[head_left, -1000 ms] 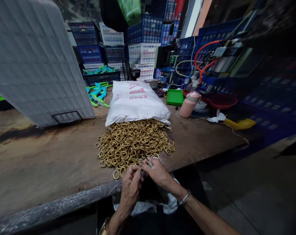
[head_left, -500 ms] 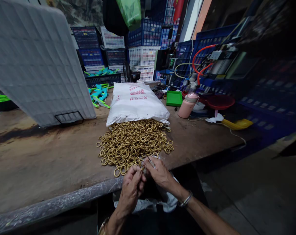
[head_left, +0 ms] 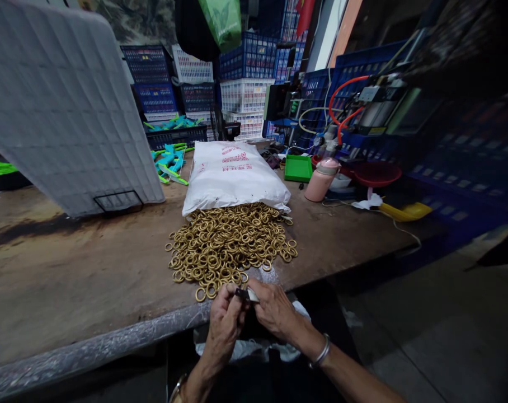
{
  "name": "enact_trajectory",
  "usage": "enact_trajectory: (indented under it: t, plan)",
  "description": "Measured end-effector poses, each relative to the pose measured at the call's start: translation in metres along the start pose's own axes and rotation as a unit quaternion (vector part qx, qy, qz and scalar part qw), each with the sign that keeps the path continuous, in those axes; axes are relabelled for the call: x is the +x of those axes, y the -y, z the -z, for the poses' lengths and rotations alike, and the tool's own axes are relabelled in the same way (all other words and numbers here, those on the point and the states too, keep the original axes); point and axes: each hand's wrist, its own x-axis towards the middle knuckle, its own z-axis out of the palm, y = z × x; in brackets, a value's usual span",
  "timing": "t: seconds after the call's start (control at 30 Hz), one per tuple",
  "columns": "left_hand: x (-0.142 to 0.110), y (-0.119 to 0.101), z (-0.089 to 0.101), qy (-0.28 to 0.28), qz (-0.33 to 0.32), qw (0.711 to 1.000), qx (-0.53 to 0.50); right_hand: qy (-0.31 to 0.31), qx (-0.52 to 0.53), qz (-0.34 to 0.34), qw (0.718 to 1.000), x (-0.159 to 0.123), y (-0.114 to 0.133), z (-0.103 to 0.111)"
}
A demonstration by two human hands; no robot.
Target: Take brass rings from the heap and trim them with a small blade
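1. Small tool (head_left: pixel 248 294), with a dark flat end and a pale end, lies crosswise at the near edge of the table. Half a second ago it points up toward the pile, mostly covered by fingers; now it is turned, its dark end meeting the other hand.
2. Right hand (head_left: pixel 274 310) grips the tool's pale end between thumb and fingers, and sits slightly lower than before. A plain, silvery bracelet (head_left: pixel 321 351) circles its wrist.
3. Left hand (head_left: pixel 225 316) keeps nearly the same place, fingers curled and bunched at the dark end; whether they pinch it or something else, I cannot tell.
4. Gold-coloured rings (head_left: pixel 229 246), round, smooth and loosely heaped, lie just beyond both hands, unchanged except that more of the near edge shows.
5. White sack (head_left: pixel 237 182), smooth and plump, rests behind the rings, unmoved. Its red print, apparently Chinese characters around a square code, appears upside down and is too small to read surely.
6. Brown table (head_left: pixel 90 280) looks worn and stained, its front edge wrapped in shiny, crinkled film.
7. Ribbed, pale panel (head_left: pixel 69 112) leans at left; a pink bottle (head_left: pixel 320 182) and shallow green tray (head_left: pixel 298 168) stand right of the sack.
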Motion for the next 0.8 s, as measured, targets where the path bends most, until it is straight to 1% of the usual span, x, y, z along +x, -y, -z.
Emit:
enact_trajectory:
  t: [0.1,0.37,0.57,0.67,0.7,0.77,0.8]
  plan:
    - [0.001,0.002,0.002,0.010,-0.015,1.000,0.006,0.007,-0.010,0.000,1.000,-0.001,0.001,0.000]
    - [-0.001,0.002,0.004,0.014,-0.009,1.000,0.025,-0.002,-0.024,-0.003,1.000,-0.001,0.003,0.000]
    - [0.001,0.003,0.004,-0.012,-0.003,0.999,0.032,0.000,-0.046,-0.026,0.999,-0.001,0.007,-0.003]
    - [-0.006,-0.001,0.002,-0.011,0.006,0.999,0.038,-0.010,-0.058,-0.027,0.998,0.002,-0.003,-0.006]
    - [-0.009,-0.002,0.001,0.000,0.005,0.999,0.038,-0.015,-0.060,-0.029,0.998,0.004,-0.010,-0.007]
    - [-0.017,-0.006,0.000,0.036,-0.001,0.999,0.032,-0.023,-0.064,-0.066,0.996,0.007,-0.024,-0.007]
    - [-0.019,-0.008,0.000,0.056,-0.002,0.998,0.026,-0.039,-0.060,-0.079,0.994,0.009,-0.030,-0.006]
